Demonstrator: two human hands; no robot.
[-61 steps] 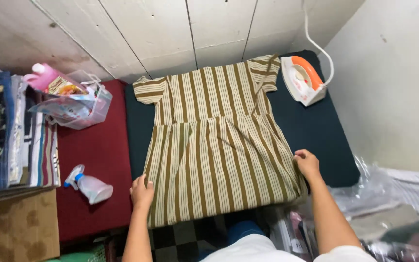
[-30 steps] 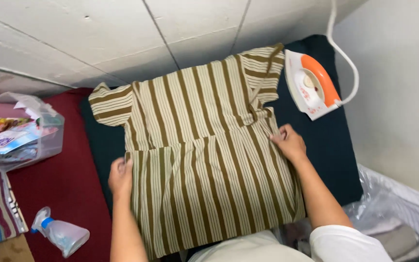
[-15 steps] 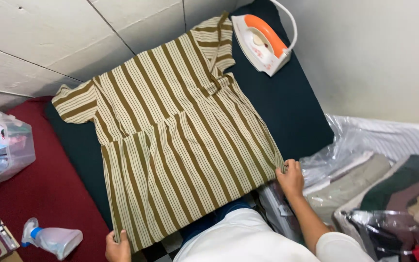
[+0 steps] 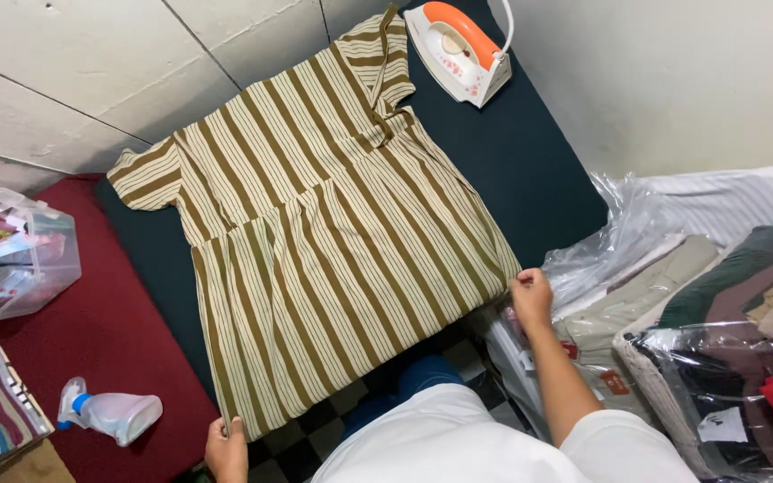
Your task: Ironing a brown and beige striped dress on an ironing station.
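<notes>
- Pinching the hem corners of the striped dress, left hand and right hand each have fingers closed on fabric.
- Dress stretches away from both hands, long axis toward the iron, flat on the dark pad.

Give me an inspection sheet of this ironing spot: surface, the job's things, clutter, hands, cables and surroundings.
Surface: dark blue ironing pad lying on a red mat.
Job's things: brown and cream striped dress spread flat on the pad; white and orange iron at the pad's far corner, apart from the dress.
Clutter: spray bottle on the red mat; clear plastic box with packets; folded clothes in plastic bags on the right.
Hands: left hand grips the hem's left corner; right hand grips the right corner.
Cables: white iron cord runs up from the iron, out of view.
Surroundings: pale panelled wall behind; checked floor near the person.
</notes>
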